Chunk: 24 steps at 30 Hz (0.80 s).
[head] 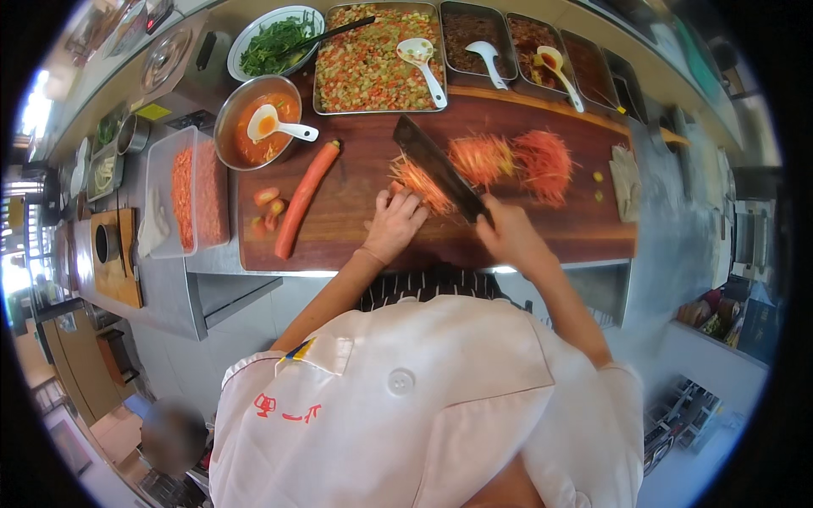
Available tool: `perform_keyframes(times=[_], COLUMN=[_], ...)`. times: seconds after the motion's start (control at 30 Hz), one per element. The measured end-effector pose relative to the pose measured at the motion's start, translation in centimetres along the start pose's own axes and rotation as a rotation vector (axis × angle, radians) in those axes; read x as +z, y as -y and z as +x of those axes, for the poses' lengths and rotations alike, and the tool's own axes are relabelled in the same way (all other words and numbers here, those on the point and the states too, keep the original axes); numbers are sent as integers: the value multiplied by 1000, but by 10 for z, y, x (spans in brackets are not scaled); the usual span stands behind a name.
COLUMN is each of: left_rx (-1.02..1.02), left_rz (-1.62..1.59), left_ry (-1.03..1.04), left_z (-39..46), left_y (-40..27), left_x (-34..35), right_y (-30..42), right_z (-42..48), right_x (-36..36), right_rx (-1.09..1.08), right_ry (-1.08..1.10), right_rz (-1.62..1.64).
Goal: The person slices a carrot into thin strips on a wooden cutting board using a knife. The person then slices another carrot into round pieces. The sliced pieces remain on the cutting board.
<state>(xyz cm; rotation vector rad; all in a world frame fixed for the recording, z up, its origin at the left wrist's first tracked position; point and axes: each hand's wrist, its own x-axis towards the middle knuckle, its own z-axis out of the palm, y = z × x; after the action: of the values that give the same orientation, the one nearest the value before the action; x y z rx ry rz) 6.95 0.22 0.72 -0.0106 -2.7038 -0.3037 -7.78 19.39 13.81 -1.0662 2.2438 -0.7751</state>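
My right hand [516, 233] grips the handle of a dark-bladed cleaver [438, 168]. Its broad blade slants up and left across a pile of carrot shreds [422, 184] on the wooden cutting board [356, 219]. With fingers curled, my left hand [397, 219] presses against the near-left side of that pile, just left of the blade. Two more heaps of shredded carrot, one orange [481, 155] and one redder [545, 166], lie right of the cleaver. A whole peeled carrot [307, 200] rests at the left, beside several carrot end pieces [273, 206].
Behind the board stand a tray of diced vegetables [375, 63], a bowl of greens [273, 47] and pans with spoons [479, 47]. A steel bowl of red soup [254, 136] and a plastic tub of minced meat [213, 190] flank the left. A folded cloth [625, 184] lies right.
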Motion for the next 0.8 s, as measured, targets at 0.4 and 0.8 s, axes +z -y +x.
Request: perform_keyframes(times=[0.4, 0.8], left_rx=[117, -366], left_rz=[61, -203], left_ry=[54, -114], left_z=[51, -56], left_y=[-17, 7], left_x=[13, -44], right_y=[2, 0], right_z=[-33, -32], right_x=[-26, -2], right_rx=[124, 74], right_ry=[-112, 54], right_rz=[59, 14])
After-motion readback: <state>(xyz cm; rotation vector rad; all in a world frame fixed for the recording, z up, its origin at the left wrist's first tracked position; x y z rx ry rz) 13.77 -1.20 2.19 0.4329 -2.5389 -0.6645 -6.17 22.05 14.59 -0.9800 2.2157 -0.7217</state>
